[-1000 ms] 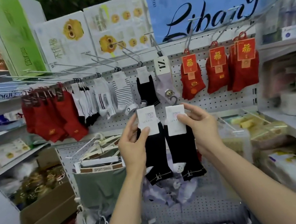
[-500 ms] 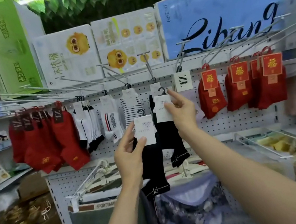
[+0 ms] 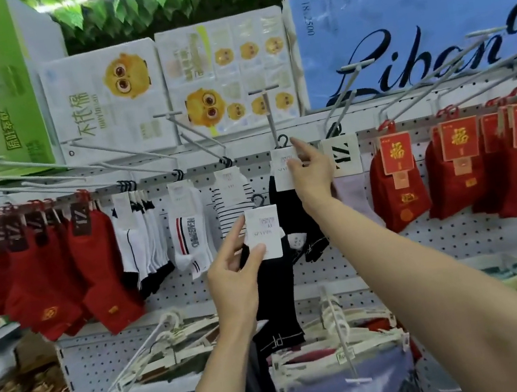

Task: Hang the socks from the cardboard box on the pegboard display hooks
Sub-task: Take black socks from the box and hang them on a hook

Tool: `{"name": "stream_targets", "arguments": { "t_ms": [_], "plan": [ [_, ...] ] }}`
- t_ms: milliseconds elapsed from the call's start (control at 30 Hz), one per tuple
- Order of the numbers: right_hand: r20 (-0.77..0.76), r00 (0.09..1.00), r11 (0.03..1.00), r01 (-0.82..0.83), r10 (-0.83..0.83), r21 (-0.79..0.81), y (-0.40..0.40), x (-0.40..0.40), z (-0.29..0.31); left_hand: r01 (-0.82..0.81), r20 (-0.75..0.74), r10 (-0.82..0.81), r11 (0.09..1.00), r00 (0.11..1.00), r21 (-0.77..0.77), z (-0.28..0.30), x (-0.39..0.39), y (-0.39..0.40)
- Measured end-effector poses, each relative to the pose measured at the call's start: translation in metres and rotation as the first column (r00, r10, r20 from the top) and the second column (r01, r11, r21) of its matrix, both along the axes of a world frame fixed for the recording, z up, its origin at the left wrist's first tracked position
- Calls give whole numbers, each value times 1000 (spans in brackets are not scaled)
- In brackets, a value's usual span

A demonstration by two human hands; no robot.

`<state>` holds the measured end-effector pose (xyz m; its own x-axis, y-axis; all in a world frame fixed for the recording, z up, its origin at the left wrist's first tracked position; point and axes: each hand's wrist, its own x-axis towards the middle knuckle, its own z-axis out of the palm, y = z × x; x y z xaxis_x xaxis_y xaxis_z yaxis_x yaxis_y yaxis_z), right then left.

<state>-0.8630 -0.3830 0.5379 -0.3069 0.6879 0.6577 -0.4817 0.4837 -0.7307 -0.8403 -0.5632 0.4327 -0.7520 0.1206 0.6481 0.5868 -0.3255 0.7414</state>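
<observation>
My right hand (image 3: pixel 309 171) grips the white label card of a black sock pair (image 3: pixel 298 223), holding it high against the pegboard (image 3: pixel 345 260). That pair's black hanger hook sits at the base of a long white display hook (image 3: pixel 268 113). My left hand (image 3: pixel 234 276) pinches the white card of a second black sock pair (image 3: pixel 275 298), lower and in front of the board, its small black hanger hook free in the air. The cardboard box that the socks come from is not recognisable in view.
Red socks (image 3: pixel 49 276) hang at left and more red socks with gold labels (image 3: pixel 461 180) at right. White and striped pairs (image 3: pixel 187 227) hang between. Long empty hooks jut forward along the top rail. Underwear on hangers (image 3: pixel 339 352) sits below. Tissue packs (image 3: pixel 106 98) line the top shelf.
My right hand has lifted its black sock pair from chest height up to the white display hook. My left hand rose slightly with its pair. The view tilted upward.
</observation>
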Motion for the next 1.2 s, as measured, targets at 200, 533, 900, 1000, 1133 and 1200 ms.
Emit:
{"name": "stream_targets", "arguments": {
  "t_ms": [200,533,900,1000,1133,1200],
  "plan": [
    [28,999,999,-38,38,18,11,-25,-1,44,-12,-44,999,999,-10,11,-26,9],
    [95,995,985,-26,10,169,17,-16,-16,131,-93,-129,991,987,15,32,-47,43],
    [-92,975,979,-203,203,6,-5,35,-47,48,-201,-48,999,978,-8,63,-54,87],
    [-83,986,989,-148,145,-23,7,26,-38,-51,-357,60,998,932,35,91,-58,85],
    [-79,994,997,-80,81,24,17,13,-27,-101,-509,103,994,855,32,124,-61,85],
    [-80,995,997,-54,58,52,17,9,-23,-131,-553,113,991,826,7,130,-65,86]
  ]
}}
